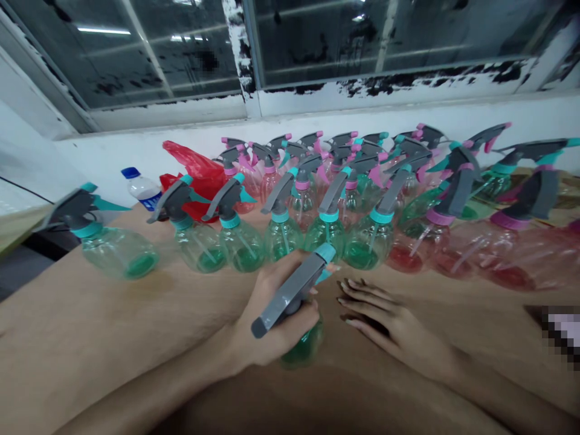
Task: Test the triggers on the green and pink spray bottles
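My left hand (272, 314) is closed around a green spray bottle (304, 347) with a grey trigger head and teal nozzle, standing on the brown table (90, 338) in front of me. My right hand (389, 320) lies just to the right of it, fingers spread and stretched flat on the table, holding nothing. Its fingertips are close to the bottle's nozzle without touching it.
Several rows of spray bottles fill the back of the table: green ones (240, 241) at left and centre, pink ones (453, 244) to the right. One green bottle (113, 244) stands apart at far left. A red plastic bag (199, 172) and a blue-capped water bottle (141, 188) sit by the white wall.
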Available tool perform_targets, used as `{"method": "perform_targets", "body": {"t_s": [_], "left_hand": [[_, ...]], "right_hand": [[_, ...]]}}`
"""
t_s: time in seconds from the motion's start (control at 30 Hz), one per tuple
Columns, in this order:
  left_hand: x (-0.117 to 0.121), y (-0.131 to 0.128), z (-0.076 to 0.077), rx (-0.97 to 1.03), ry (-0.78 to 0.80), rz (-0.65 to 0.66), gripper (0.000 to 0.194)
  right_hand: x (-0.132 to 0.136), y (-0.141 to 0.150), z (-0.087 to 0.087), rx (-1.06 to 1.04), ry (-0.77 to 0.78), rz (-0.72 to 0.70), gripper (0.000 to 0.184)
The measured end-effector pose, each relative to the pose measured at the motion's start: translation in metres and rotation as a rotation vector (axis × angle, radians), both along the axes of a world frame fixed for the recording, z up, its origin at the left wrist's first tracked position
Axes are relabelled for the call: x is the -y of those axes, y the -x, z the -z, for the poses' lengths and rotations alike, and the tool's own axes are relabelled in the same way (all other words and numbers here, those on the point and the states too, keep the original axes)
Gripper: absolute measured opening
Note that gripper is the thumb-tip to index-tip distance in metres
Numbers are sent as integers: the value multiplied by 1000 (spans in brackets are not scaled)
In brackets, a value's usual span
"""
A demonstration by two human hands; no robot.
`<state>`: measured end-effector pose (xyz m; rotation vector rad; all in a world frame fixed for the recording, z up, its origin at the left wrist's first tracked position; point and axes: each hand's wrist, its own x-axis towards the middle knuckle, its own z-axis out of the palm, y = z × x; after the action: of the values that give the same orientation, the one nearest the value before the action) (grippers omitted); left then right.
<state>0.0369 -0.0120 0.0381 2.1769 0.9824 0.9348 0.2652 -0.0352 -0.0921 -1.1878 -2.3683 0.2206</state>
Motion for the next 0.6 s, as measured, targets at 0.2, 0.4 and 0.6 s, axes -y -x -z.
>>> {"method": "perform_targets", "body": {"t_s": [0.2,0.4,0.6], "left_hand": [[3,0,7,133,63,27,34],[3,-1,3,66,75,4,36],[3,-1,2,48,73,-15,36]], "right_hand": [[-1,-1,0,52,-3,-14,33],[-2,-1,0,41,-6,-17,34],[-1,0,-3,-14,3,-17,34]]}}
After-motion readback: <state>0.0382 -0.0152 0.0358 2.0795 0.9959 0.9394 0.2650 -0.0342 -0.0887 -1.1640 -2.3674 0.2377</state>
